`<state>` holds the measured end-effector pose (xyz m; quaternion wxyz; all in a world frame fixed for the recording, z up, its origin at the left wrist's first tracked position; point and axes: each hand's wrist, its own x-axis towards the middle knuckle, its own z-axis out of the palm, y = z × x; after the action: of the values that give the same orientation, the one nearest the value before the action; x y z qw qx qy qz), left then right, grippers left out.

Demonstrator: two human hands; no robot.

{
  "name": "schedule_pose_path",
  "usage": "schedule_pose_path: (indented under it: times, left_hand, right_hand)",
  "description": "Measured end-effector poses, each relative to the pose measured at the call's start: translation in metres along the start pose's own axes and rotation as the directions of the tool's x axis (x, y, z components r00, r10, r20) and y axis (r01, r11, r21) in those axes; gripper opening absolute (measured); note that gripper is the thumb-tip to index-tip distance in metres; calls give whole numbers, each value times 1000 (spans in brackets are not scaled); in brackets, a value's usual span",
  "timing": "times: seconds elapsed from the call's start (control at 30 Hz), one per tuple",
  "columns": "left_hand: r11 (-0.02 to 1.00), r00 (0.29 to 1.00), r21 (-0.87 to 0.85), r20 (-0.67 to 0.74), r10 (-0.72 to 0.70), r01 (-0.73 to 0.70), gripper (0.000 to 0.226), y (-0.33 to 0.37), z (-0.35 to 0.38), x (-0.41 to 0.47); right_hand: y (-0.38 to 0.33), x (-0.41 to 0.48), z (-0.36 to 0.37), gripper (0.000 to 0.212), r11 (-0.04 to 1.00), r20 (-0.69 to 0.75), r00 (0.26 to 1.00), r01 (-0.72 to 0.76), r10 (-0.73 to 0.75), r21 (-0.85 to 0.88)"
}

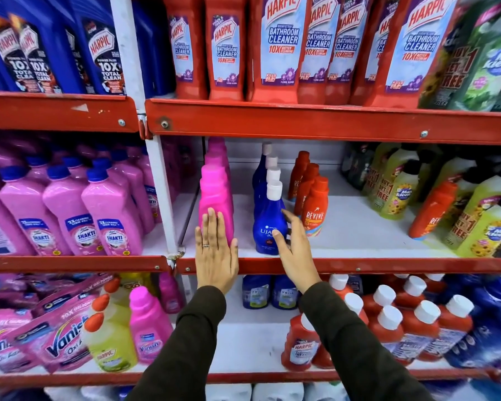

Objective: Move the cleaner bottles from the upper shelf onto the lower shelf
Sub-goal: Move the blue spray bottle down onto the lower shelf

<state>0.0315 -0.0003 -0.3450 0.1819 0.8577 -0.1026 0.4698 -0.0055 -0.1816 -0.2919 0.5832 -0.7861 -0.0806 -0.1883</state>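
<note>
Head view: across the top of the frame, red Harpic bathroom cleaner bottles (pixel 281 50) are ranged on the upper shelf (pixel 301 120); at least seven are counted, edges blurred. On the middle shelf (pixel 359 266), centre frame, a file of pink bottles (pixel 216 195) is seen, about three, then four blue white-capped bottles (pixel 268 215) and three orange Revive bottles (pixel 314 209). The left hand (pixel 216 256) is laid flat, fingers straight and together, against the front pink bottle. The right hand (pixel 297 250) is spread open beside the front blue bottle, nothing gripped. Dark sleeves (pixel 359 357) are noted at lower centre.
</note>
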Motion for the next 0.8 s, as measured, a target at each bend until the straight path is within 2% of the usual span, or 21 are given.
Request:
schedule_pose_path:
  times: [0.2, 0.37, 0.5, 0.6, 0.7, 0.8]
  left_hand:
    - [996, 998, -75, 37, 53, -50, 77, 40, -1, 6]
    - [993, 995, -65, 33, 96, -94, 78, 77, 11, 10]
    - [994, 996, -66, 26, 84, -82, 79, 98, 24, 8]
    - [995, 998, -83, 30, 61, -58, 79, 102, 34, 5]
    - [996, 999, -92, 39, 19, -15, 77, 102, 39, 2]
    - [997, 999, -70, 39, 16, -13, 76, 102, 44, 1]
  right_hand:
    - [-2, -4, -15, 47, 998, -29, 999, 41, -42, -46]
    - [4, -3, -48, 46, 970, -165, 975, 113, -151, -217]
    - [12, 3, -90, 46, 923, -283, 925, 143, -253, -357]
    - [20, 14, -131, 47, 924, -428, 876, 51, -223, -378]
    - [24, 31, -176, 56, 945, -591, 790, -45, -165, -323]
    - [32, 50, -224, 62, 928, -682, 725, -185, -93, -324]
